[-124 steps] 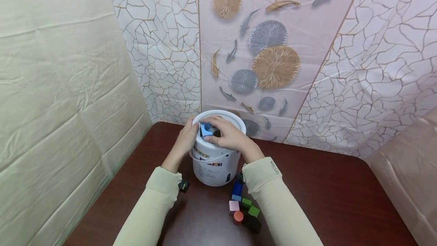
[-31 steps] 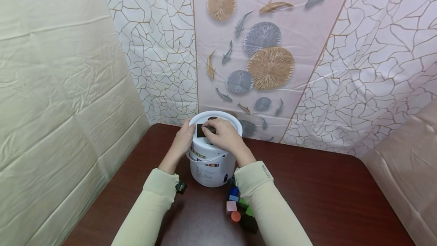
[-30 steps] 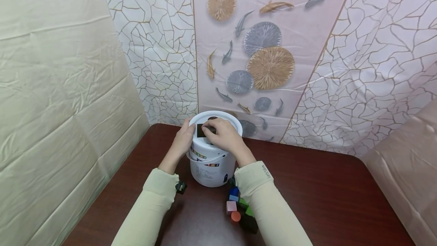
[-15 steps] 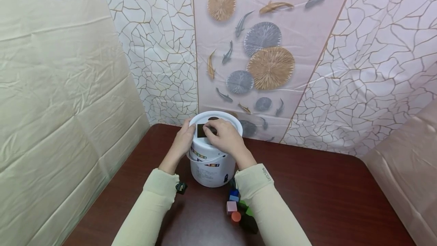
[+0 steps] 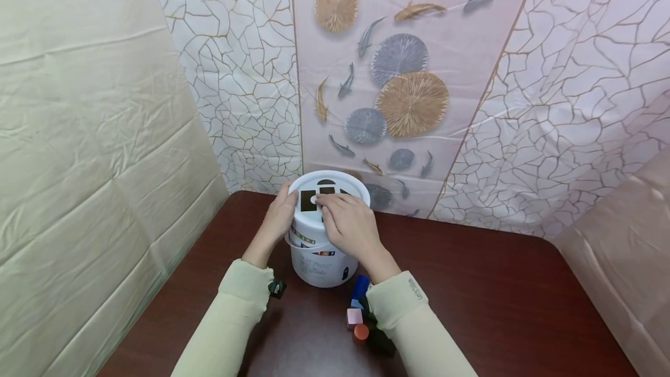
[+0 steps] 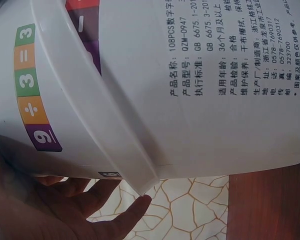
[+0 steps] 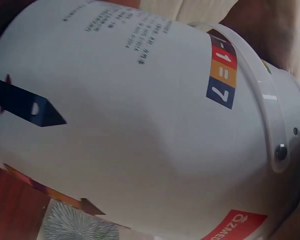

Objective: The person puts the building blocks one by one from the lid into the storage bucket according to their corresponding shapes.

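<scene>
A white bucket (image 5: 323, 266) with number stickers and a thin carrying handle (image 6: 97, 110) stands on the table. Its white lid (image 5: 307, 178) has several dark cut-outs, a square one (image 5: 306, 205) at the left among them. My left hand (image 5: 280, 214) holds the bucket's left side, thumb at the rim and fingers along the wall. Over the right part of the lid lies my right hand (image 5: 352, 227), its fingers stretched left across the cut-outs. A small pale spot shows at its fingertips; what it is I cannot tell. The right wrist view shows mostly bucket wall.
By my right sleeve lie toy blocks: a blue one (image 5: 360, 287), a pink cube (image 5: 354, 317), an orange-red cylinder (image 5: 361, 332) and dark pieces partly covered by the sleeve. The brown table (image 5: 497, 284) meets patterned cloth (image 5: 251, 103) behind.
The light-blue block seen at the lid about four seconds ago is out of sight. Since half a second ago, my right hand has shifted right and stretched its fingers, baring more cut-outs.
</scene>
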Demonstrator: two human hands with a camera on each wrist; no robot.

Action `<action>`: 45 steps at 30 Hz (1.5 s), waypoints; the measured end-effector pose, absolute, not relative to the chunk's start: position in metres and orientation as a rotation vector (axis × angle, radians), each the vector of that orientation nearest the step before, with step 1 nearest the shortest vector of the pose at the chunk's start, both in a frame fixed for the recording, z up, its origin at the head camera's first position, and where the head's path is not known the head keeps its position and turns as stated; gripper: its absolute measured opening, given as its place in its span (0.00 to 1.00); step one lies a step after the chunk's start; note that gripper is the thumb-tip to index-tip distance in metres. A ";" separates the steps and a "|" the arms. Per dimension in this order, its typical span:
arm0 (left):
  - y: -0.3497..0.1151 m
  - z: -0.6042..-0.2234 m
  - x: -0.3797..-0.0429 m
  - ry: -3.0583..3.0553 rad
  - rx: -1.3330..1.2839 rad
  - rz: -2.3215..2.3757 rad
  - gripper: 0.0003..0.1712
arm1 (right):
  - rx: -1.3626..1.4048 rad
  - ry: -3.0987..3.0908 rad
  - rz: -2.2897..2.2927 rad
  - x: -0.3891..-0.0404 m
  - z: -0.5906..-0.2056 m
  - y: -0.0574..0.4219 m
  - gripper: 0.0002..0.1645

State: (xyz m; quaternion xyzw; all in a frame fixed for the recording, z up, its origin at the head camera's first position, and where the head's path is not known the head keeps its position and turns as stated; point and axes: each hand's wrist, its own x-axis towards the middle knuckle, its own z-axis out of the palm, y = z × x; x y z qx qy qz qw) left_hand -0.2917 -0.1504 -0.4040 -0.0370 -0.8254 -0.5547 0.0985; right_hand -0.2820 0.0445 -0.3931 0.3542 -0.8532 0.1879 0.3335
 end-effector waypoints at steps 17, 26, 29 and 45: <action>-0.150 -0.405 -0.292 -2.428 -0.123 -1.636 0.28 | 0.967 -2.135 0.535 -0.267 -0.404 0.054 0.25; -0.149 -0.404 -0.291 -2.430 -0.109 -1.639 0.28 | 1.000 -2.150 0.586 -0.249 -0.424 0.068 0.30; -0.149 -0.405 -0.290 -2.429 -0.102 -1.643 0.28 | 0.995 -2.192 0.585 -0.243 -0.433 0.075 0.33; -0.148 -0.405 -0.290 -2.423 -0.091 -1.658 0.28 | 1.055 -2.349 0.665 -0.216 -0.439 0.109 0.37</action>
